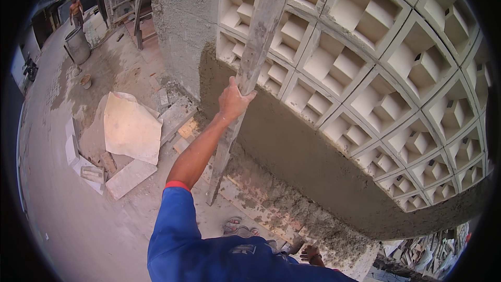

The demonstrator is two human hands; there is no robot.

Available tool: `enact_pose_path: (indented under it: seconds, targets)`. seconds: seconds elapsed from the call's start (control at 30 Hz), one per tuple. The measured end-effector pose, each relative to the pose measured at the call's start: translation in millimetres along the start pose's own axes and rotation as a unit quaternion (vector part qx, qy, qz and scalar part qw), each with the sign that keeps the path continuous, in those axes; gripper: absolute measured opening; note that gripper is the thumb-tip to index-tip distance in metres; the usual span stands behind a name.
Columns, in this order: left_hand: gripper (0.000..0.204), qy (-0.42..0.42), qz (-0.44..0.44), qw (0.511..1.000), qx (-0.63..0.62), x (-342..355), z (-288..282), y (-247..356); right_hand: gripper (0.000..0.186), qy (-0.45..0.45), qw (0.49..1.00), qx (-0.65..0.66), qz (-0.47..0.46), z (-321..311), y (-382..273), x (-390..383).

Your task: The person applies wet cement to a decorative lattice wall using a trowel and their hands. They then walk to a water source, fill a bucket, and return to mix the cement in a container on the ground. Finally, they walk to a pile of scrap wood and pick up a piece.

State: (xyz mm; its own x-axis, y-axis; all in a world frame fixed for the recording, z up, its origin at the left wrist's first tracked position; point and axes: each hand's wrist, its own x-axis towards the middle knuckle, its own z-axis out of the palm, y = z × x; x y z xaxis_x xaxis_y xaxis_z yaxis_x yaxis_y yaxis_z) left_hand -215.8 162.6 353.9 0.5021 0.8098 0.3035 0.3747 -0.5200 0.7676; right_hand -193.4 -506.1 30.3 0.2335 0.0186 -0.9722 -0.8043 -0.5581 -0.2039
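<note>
Grips a long, straight board [259, 42] with the left hand [235, 100], clamped around its edges near the middle of the frame. Runs slantwise from the top centre down to just below and left of the middle. Looks flat, grey-brown and weathered, with pale smears and darker stains along the face and a blunt, rough upper end. Appears broad at the top and narrower toward the bottom. Crosses in front of cream openwork blocks [334, 65], filling the upper centre and right, and a smooth band of damp-looking grey mortar [302, 151] below them. Cannot tell about contact with the wall from this angle.

Keeps the right hand [311, 255] low at the bottom centre, well apart from the left, near a strip of crumbly mortar [318, 216]. Cannot tell whether closed on anything there.

Shows also, at the left, a creased cream sheet [133, 125] beside a pale slab [131, 177], and a concrete cylinder [77, 47] at the upper left.
</note>
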Motion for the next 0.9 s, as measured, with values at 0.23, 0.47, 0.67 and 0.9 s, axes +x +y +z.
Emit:
enact_pose_path:
  seconds: [0.23,0.47,0.67,0.9]
  targets:
    - [0.068,-0.011,0.006,1.0,-0.008,-44,39,39,0.038,0.035,0.999,0.018,-0.002,-7,48,41]
    - [0.064,-0.022,0.015,0.999,-0.045,-60,71,55,0.047,0.02,0.995,0.023,-0.097,-1,45,10]
    - [0.064,-0.022,0.016,0.997,-0.07,-61,91,62,0.022,0.022,0.995,0.094,-0.03,-32,81,34]
    - [0.067,-0.091,-0.021,0.991,-0.092,-58,98,72,0.022,0.088,0.995,0.018,-0.043,-38,83,26]
